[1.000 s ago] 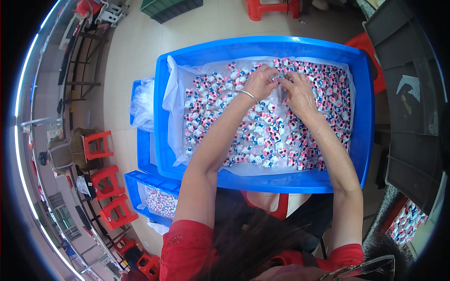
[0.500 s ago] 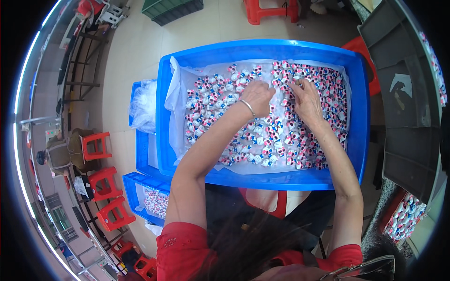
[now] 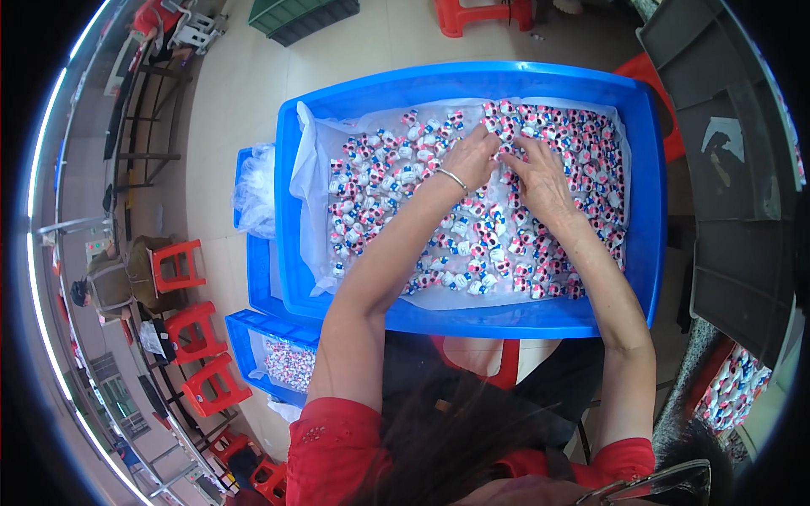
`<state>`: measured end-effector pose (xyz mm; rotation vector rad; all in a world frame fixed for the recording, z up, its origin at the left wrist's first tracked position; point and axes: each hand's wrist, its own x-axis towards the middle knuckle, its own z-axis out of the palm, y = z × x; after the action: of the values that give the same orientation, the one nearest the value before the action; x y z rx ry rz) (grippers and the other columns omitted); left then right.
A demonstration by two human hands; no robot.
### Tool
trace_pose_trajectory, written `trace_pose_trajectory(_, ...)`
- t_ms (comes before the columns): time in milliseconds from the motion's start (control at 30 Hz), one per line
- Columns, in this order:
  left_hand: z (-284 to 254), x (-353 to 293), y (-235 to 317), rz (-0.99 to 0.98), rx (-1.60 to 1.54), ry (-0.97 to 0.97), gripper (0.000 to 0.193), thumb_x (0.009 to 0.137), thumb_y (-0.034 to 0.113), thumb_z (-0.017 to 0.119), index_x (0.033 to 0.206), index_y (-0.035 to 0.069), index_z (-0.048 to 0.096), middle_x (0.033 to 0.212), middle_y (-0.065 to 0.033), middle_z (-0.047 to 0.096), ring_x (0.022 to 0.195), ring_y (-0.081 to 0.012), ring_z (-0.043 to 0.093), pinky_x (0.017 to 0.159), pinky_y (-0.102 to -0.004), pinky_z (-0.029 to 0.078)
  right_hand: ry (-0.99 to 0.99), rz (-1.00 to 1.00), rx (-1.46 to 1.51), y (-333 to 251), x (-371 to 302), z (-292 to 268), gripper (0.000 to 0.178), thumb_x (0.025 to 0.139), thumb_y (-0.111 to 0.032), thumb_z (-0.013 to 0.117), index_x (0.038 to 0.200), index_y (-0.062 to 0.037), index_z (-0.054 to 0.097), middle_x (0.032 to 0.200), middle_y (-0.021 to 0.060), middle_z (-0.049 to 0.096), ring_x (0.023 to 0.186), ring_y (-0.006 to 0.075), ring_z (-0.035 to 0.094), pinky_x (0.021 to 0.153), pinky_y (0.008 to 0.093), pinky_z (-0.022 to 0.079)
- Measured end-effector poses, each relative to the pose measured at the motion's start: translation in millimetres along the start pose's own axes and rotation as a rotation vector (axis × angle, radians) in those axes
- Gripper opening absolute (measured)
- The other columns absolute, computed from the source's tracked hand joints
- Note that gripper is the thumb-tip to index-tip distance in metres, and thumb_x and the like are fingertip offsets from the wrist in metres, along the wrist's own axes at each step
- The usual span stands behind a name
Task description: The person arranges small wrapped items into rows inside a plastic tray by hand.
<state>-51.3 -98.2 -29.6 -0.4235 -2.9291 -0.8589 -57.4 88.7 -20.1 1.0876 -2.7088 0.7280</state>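
Observation:
Small painted figurines [image 3: 384, 181] in white, pink and blue cover the white liner of a large blue plastic tub [image 3: 468, 322]. My left hand [image 3: 474, 158], with a bangle at the wrist, reaches in near the far middle. Its fingers are curled together among the figurines, and whatever they grip is hidden. Close on its right, my right hand [image 3: 542, 179] has its thumb and fingers apart, the tips touching or just above figurines. Figurines on the right sit in dense rows [image 3: 591, 160]; those on the left lie looser, with liner showing between.
Left of the tub are a smaller blue crate [image 3: 274, 384] of tiny pieces and a clear plastic bag [image 3: 257, 194]. Red stools [image 3: 196, 333] line the left side, where a person sits. A large grey bin [image 3: 738, 194] stands right. A green crate [image 3: 308, 18] lies beyond.
My right hand has moved slightly left, toward my left hand, and its fingers have spread from a pinch. The left hand has shifted a little; the view has tilted slightly.

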Motion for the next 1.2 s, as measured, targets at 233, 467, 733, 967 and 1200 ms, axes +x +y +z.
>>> trace_pose_trajectory(233, -24.4, -24.2, -0.4, 0.082, -0.028, 0.090, 0.022, 0.075, 0.007, 0.068, 0.097, 0.006, 0.066, 0.094, -0.0118, 0.059, 0.093, -0.0314, 0.059, 0.082, -0.0428, 0.049, -0.041, 0.008, -0.051, -2.8, 5.5, 8.0, 0.047, 0.068, 0.003, 0.063, 0.111, -0.0133, 0.070, 0.127, 0.0096, 0.054, 0.120, 0.0324, 0.047, 0.098, 0.0442, 0.042)
trace_pose_trajectory(467, -21.4, -36.1, 15.9, 0.085, 0.302, -0.262, 0.027, 0.069, 0.005, 0.064, 0.095, 0.010, 0.067, 0.096, -0.0061, 0.063, 0.095, -0.0263, 0.058, 0.082, -0.0433, 0.044, 0.021, 0.021, -0.005, -2.4, -0.7, 3.7, 0.048, 0.068, 0.005, 0.063, 0.113, -0.0113, 0.068, 0.124, 0.0106, 0.055, 0.116, 0.0331, 0.049, 0.094, 0.0432, 0.044)
trace_pose_trajectory(733, -20.2, -29.8, 7.9, 0.024, 0.095, -0.121, 0.022, 0.067, 0.011, 0.068, 0.085, 0.006, 0.058, 0.083, -0.0131, 0.060, 0.085, -0.0319, 0.059, 0.076, -0.0441, 0.044, -0.051, -0.060, 0.015, -7.2, -18.1, -9.2, 0.043, 0.070, 0.003, 0.062, 0.110, -0.0101, 0.069, 0.121, 0.0101, 0.056, 0.115, 0.0297, 0.049, 0.097, 0.0444, 0.041)
trace_pose_trajectory(967, -0.7, -32.6, 12.4, -0.025, 0.095, 0.066, 0.034, 0.066, 0.020, 0.081, 0.087, 0.007, 0.056, 0.089, -0.0104, 0.059, 0.089, -0.0315, 0.058, 0.077, -0.0431, 0.044, -0.049, -0.067, -0.062, -8.9, -14.3, -3.1, 0.033, 0.073, -0.004, 0.063, 0.105, -0.0097, 0.070, 0.118, 0.0063, 0.058, 0.113, 0.0266, 0.050, 0.098, 0.0451, 0.038)
trace_pose_trajectory(1200, -19.9, -38.0, 5.5, 0.027, -0.030, 0.094, 0.026, 0.068, 0.014, 0.078, 0.087, 0.006, 0.061, 0.090, -0.0109, 0.060, 0.090, -0.0319, 0.058, 0.079, -0.0425, 0.046, -0.046, -0.038, -0.072, -13.8, 4.5, 14.6, 0.036, 0.073, -0.005, 0.065, 0.108, -0.0105, 0.070, 0.112, 0.0024, 0.062, 0.109, 0.0240, 0.052, 0.097, 0.0464, 0.038)
